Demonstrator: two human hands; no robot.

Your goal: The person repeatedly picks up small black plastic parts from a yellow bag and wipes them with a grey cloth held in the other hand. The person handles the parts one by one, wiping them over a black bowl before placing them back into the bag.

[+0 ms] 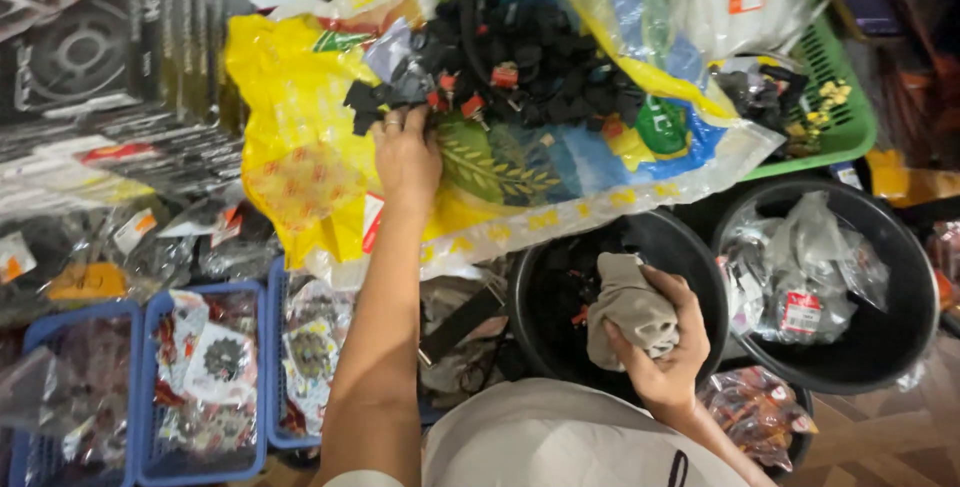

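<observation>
Black small parts (530,57), some with red tips: heaped in a loose pile on a large yellow and blue plastic sack (300,147) spread open at the top centre of the head view.

Left hand (405,152): arm stretched up the frame, fingers curled into the near edge of the pile, pinching or touching one of the black pieces; a ring shows on one finger. Exactly which piece is gripped cannot be told.

Right hand (660,342): closed around a bunched grey cloth (625,307), held just above the rim of a black round tub (540,277).

Second black tub (900,317): just right of the first, holding clear plastic packets (810,277) with red labels.

Green plastic basket (850,107): upper right, partly under the sack, with small yellow and dark pieces inside.

Blue plastic baskets (145,387): lower left, side by side, filled with bagged goods in clear wrapping.

Dark printed cartons (90,37): upper left, stacked beside the sack.

Further clear bags lie between the cartons and the blue baskets. Wooden floor (880,437): visible at lower right, beside the tubs.
</observation>
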